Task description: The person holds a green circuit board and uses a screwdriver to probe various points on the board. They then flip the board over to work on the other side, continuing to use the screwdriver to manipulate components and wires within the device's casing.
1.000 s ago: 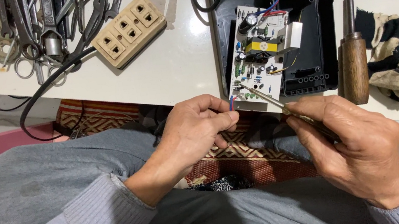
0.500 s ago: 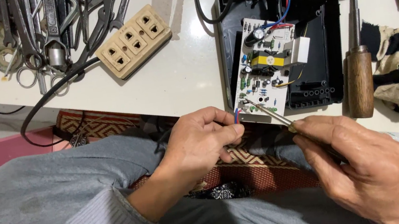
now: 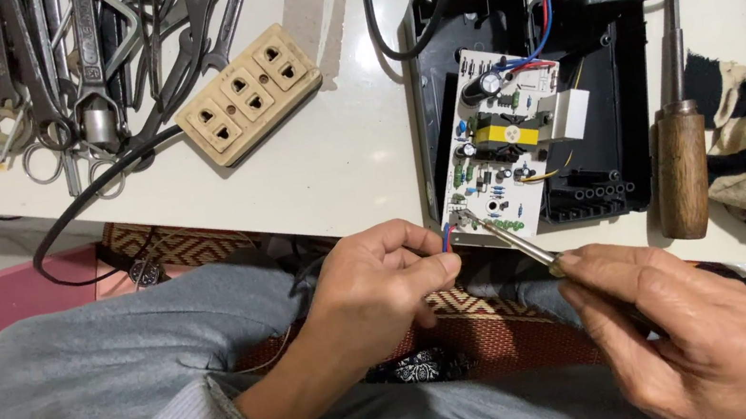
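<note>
White circuit board (image 3: 503, 139) out of its black case (image 3: 612, 92), left hand (image 3: 378, 281) pinching wires (image 3: 447, 238), right hand (image 3: 682, 332) gripping soldering iron (image 3: 517, 243) at near edge, joint unfinished.

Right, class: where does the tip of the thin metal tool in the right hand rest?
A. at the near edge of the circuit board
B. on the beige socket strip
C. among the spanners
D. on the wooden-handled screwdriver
A: the right hand angles the thin metal tool so its tip meets the near edge of the circuit board, beside the wires that the left hand pinches.
</note>
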